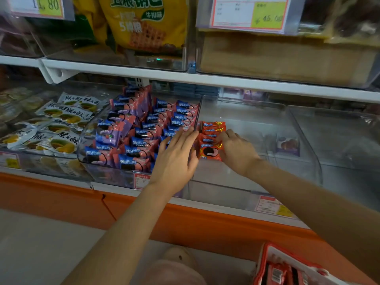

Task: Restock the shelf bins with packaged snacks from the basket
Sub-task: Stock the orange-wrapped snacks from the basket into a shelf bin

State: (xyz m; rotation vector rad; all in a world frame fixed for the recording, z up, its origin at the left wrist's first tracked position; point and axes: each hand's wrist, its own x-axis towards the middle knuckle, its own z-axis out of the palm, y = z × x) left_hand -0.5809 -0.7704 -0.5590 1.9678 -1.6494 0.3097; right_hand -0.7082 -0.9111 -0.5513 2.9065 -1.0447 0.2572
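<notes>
A short row of red-orange snack packs (210,140) stands on edge at the left end of a mostly bare clear bin (267,145) on the lower shelf. My right hand (236,151) has its fingers curled against the right side of that row, touching the front packs. My left hand (176,155) lies with straight fingers over the divider wall, pressing at the left of the row. The neighbouring bin (98,177) to the left is packed with blue and pink snack packs (141,132). A red and white basket (287,268) holding more red packs shows at the bottom right.
White and green pastry packs (59,124) fill the far-left bin. One purple pack (287,146) lies further right in the bare bin. The upper shelf carries clear bins with a yellow bag (144,23) and price tags. An orange base panel (144,212) runs below the shelf.
</notes>
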